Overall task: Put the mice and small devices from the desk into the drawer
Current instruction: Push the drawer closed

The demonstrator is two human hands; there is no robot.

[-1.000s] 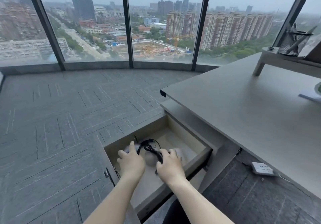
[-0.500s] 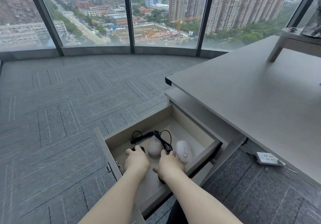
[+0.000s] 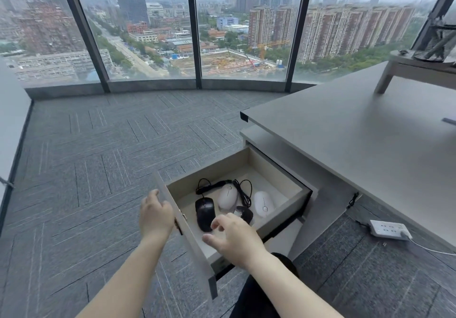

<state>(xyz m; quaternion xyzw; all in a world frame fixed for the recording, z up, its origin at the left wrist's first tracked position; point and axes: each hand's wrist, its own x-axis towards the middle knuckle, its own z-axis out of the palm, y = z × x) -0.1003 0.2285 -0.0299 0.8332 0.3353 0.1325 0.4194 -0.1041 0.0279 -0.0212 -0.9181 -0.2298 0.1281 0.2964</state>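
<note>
The drawer (image 3: 281,209) under the grey desk (image 3: 345,135) stands pulled out. Inside lie a black wired mouse (image 3: 204,213), a white mouse (image 3: 227,196), a second white mouse (image 3: 264,203), a small dark device (image 3: 245,213) and a coiled black cable (image 3: 244,189). My left hand (image 3: 155,215) hovers at the outer face of the drawer front, fingers apart, holding nothing. My right hand (image 3: 232,237) hangs over the drawer's near end with fingers spread and empty, partly covering the dark device.
A white power strip (image 3: 388,229) with a cable lies on the carpet under the desk. A raised stand (image 3: 419,70) with a mesh holder sits at the desk's far right. Grey carpet stretches left to the curved window wall.
Both hands have come up out of the drawer and let go of the mice and cable. The left hand moved outside the drawer front; the right lifted toward me.
</note>
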